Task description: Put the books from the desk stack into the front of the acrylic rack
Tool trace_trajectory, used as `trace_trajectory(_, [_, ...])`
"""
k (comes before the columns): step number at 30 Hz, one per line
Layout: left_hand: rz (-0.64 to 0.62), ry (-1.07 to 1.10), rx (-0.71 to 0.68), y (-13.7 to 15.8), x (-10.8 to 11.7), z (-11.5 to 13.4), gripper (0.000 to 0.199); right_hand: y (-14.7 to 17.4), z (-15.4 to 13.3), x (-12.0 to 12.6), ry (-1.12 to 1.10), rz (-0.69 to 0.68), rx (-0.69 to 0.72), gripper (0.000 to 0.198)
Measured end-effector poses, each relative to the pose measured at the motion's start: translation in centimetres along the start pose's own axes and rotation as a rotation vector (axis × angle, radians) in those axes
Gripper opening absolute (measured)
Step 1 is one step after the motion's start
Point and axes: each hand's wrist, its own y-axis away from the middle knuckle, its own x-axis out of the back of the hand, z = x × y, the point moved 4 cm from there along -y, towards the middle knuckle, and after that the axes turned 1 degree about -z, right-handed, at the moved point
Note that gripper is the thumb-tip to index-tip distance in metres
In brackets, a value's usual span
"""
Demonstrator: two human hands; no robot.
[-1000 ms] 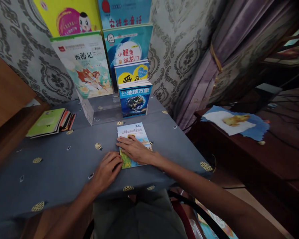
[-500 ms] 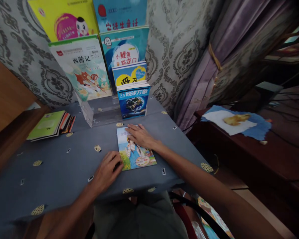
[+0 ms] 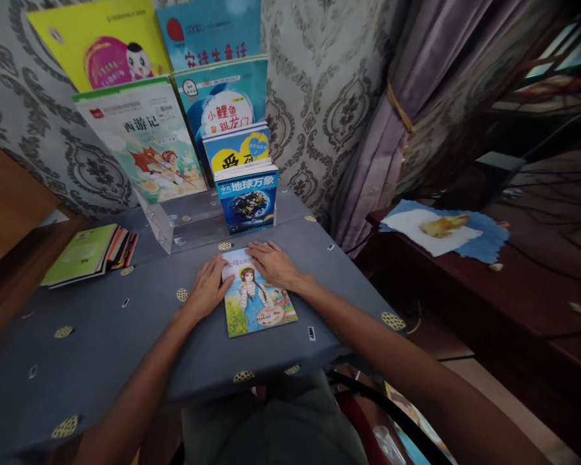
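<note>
Both hands, left hand [image 3: 208,289] newly moved up, press the book's [image 3: 257,301] top.

Home reading corner: wallpaper [image 3: 319,97], curtain [image 3: 416,84], children's books [image 3: 174,116].

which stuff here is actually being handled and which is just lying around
In hand:
- flat book with a girl on its cover
- left hand on its upper left corner
- right hand on its top edge

Lying about:
- blue earth book upright in the clear stand
- green-topped stack at the table's left
- blue cloth on the side bench
</note>
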Motion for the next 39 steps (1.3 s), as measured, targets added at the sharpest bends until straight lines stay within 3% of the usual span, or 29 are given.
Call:
trace_trajectory(6, [0.033, 0.009, -0.026, 0.2, 0.0, -0.1, 0.034, 0.6, 3.1, 0.6, -0.114, 0.067, -0.068, 0.042])
trace_trajectory(13, [0.030, -0.054, -0.019, -0.1, 0.1, 0.0, 0.039, 0.5, 4.8, 0.3, -0.290, 0.102, -0.099, 0.045])
trace_trajectory(20, [-0.020, -0.100, -0.072, -0.7, 0.5, 0.7, 0.040, 0.6, 5.0, 0.6, -0.320, 0.108, -0.134, 0.045])
trace_trajectory(27, [-0.022, -0.152, -0.022, -0.2, -0.4, 1.2, 0.041, 0.4, 4.6, 1.5, -0.264, 0.088, -0.172, 0.043])
trace_trajectory(35, [-0.226, -0.245, -0.060, -2.0, -0.4, 0.0, 0.046, 0.9, 4.9, 2.9, -0.216, 0.110, -0.243, 0.036])
trace_trajectory(39, [-0.314, -0.298, -0.125, -3.3, 0.5, -0.3, 0.049, 1.2, 5.3, 3.1, -0.418, 0.121, -0.304, 0.033])
